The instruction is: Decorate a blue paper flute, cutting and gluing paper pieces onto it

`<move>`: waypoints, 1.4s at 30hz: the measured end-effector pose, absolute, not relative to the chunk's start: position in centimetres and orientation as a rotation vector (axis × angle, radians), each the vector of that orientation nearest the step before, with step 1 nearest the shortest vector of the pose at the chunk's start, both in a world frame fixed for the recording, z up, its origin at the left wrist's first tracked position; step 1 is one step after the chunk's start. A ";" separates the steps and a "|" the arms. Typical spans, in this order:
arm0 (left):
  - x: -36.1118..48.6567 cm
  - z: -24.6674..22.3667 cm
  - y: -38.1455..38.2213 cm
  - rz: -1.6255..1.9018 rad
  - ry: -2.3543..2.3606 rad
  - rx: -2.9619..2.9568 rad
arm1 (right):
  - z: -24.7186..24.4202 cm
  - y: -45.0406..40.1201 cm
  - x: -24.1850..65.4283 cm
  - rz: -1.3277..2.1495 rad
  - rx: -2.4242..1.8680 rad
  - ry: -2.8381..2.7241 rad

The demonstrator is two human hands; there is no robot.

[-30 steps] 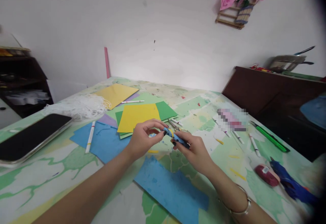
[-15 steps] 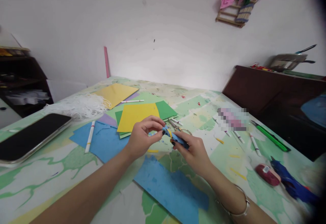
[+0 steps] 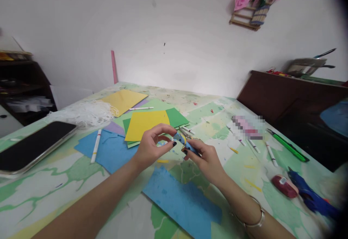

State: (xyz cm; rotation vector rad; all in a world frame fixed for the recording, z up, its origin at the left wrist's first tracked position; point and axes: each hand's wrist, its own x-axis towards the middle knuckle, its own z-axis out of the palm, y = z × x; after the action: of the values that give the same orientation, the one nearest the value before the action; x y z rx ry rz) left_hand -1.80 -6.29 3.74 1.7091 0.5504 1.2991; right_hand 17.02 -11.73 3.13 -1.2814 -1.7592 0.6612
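Observation:
A small blue roll (image 3: 193, 144) with dark spots and a yellow band round it is pinched between the thumb and fingers of my right hand (image 3: 208, 157). It points up and to the left, above the table. My left hand (image 3: 152, 143) is at the roll's far end, thumb and forefinger apart; the forefinger's tip is at or against that end, contact unclear. Below both hands lies a cut blue sheet (image 3: 179, 199). Behind the roll, partly hidden, are scissors (image 3: 186, 133). A yellow sheet (image 3: 146, 123) on green sheets lies beyond my left hand.
A phone (image 3: 35, 144) and white strings (image 3: 87, 114) lie at the left. Another blue sheet (image 3: 116, 152) has a marker (image 3: 96, 146) on it. At the right are several markers, a green cutter (image 3: 289, 145), a dark red object (image 3: 285, 186) and a blue glue gun (image 3: 310, 193).
My left thumb has come away from the roll's end, widening the gap to the forefinger. The roll has turned slightly in my right hand, which keeps its grip.

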 end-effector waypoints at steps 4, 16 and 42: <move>-1.7 3.9 -6.4 1.324 0.589 1.637 | 3.1 -11.6 17.1 0.724 -1.275 -1.718; -1.6 4.1 -5.9 1.409 0.926 1.482 | 3.1 -11.6 16.9 0.816 -1.284 -1.660; -1.9 4.2 -5.6 1.462 0.909 1.496 | 3.0 -11.7 16.8 0.750 -1.305 -1.692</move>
State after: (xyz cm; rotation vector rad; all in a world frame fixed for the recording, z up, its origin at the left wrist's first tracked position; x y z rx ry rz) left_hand -1.91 -5.63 4.15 1.4957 0.9091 1.4617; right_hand 16.80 -11.66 3.02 -1.3045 -1.6923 0.7497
